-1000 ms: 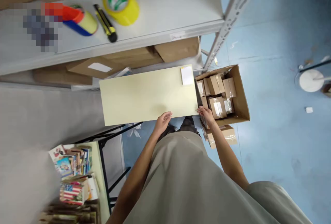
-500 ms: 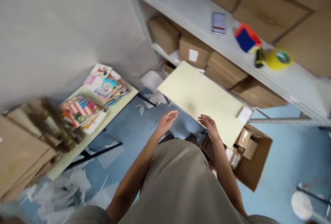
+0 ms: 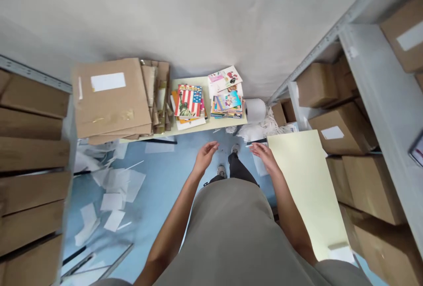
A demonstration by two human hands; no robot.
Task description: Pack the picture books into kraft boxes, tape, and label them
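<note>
My left hand (image 3: 206, 156) is held out in front of my body, fingers stretched forward and nothing in them. On the other side, my right hand (image 3: 264, 156) is also open and bare, near the corner of a pale yellow table (image 3: 297, 171) without touching anything I can make out. Ahead of both hands, a narrow pale table (image 3: 216, 124) stands against the wall. It carries a pile of books with an American flag cover (image 3: 189, 102) and a second pile of colourful picture books (image 3: 227, 102).
Flattened cardboard boxes (image 3: 112, 109) lean at the narrow table's left end. A white roll (image 3: 255, 110) and shredded paper sit at its right. Paper sheets (image 3: 115, 220) litter the blue floor. Shelves with cartons stand left (image 3: 31, 184) and right (image 3: 372, 180).
My view has swung left, from the pale yellow table and shelf toward the narrow table with the books. My feet now show. Both hands stay raised, open and empty.
</note>
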